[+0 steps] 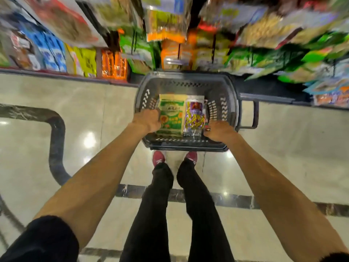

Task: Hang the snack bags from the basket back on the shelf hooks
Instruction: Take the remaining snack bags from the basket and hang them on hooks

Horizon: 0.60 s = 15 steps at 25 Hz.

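While both hands are down inside the dark plastic shopping basket [233,103], 2 snack bags lie flat in it side by side: a green-and-yellow snack bag [172,115] and a purple-and-clear snack bag [194,116]. The left hand [149,121] has its fingers curled over the left edge of the green-and-yellow snack bag, holding it, and the bag spreads away from those fingertips toward the purple one. The right hand [219,131] sits at the purple bag's near right corner with its fingers bent downward, but I cannot tell whether they pinch the bag or only touch it. The step in hand looks like the lift-out. To do it well, shift each grip toward the bag's top edge, where the hang hole probably is. The bag then hangs straight and threads cleanly onto a shelf hook among the blurred hanging packets [166,21] beyond the fingertips.
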{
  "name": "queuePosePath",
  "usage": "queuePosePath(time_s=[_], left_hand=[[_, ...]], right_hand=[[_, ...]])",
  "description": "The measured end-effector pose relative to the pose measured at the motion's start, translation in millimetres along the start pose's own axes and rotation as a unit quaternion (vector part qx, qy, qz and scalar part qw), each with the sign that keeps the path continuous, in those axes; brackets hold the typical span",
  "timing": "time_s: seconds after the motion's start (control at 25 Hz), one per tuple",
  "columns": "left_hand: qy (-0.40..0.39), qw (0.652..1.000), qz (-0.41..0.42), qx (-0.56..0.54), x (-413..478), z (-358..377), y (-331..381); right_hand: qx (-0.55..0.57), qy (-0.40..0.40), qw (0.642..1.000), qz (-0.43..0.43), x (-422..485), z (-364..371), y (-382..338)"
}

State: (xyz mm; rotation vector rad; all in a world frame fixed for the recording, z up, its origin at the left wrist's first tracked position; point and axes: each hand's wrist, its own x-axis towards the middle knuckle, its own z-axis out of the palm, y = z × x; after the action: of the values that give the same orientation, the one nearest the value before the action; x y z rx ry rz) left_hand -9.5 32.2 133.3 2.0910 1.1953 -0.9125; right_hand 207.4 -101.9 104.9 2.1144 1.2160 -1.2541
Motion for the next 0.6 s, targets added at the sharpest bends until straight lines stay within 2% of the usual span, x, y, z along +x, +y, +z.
queuePosePath(time_s=[0.28,0.44,0.6], left_hand=[[-0.054,0.993,-0.038,-0.093,167,132,-30],[-0.038,0.979,-0.086,-0.18,252,182,-46],[-0.007,0.953,-0.126,-0.274,305,220,-56]], right_hand=[[0.001,-0.013,1.0,-0.002,175,98,23],[0.04,-0.013,0.998,0.036,274,139,46],[0.1,0.018,0.991,0.091,327,159,59]])
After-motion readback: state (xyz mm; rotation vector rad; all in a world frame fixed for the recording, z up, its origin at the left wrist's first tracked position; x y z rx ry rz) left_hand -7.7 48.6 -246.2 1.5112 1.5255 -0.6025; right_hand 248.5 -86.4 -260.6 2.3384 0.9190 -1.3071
